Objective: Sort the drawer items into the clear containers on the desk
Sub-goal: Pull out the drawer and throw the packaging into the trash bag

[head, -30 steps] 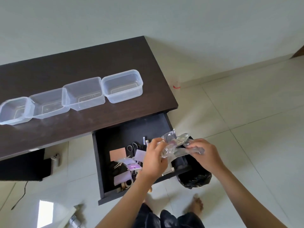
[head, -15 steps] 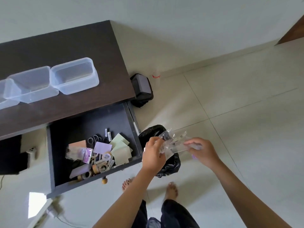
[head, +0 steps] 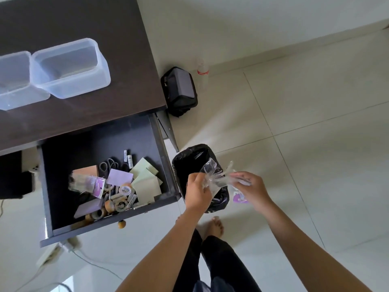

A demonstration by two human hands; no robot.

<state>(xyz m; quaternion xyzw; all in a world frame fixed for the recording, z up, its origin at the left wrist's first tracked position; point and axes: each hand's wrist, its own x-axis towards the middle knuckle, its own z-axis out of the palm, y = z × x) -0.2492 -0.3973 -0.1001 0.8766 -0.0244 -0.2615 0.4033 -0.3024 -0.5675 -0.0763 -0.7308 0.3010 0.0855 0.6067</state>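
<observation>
A pale tiled floor (head: pixel 315 144) fills the right of my head view, with a dark brown wooden desk (head: pixel 84 22) at upper left and its open dark drawer (head: pixel 160 144) pulled out below it. On the desk I see two clear rectangular plastic containers: one whole (head: pixel 72 68), one cut off by the left edge (head: pixel 14 81), touching each other. The drawer holds a jumble: yellow and lilac sticky notes (head: pixel 145 178), grey-handled scissors (head: pixel 108 164), rolls of tape (head: pixel 117 204) and small packets. Just right of the drawer stands a small bin lined with a black plastic bag (head: pixel 189 163). Over it, my left hand (head: pixel 197 192) and right hand (head: pixel 250 188) both pinch a crumpled clear plastic wrapper (head: pixel 212 175), fingers curled round it from either side; its length runs roughly left to right between them. A small purple card (head: pixel 239 197) shows below the right hand, though I cannot tell whether that hand holds it. The wrapper hangs directly above the bin mouth, so I judge it is rubbish to drop. The containers lie well away to the upper left, nearer my left hand.
</observation>
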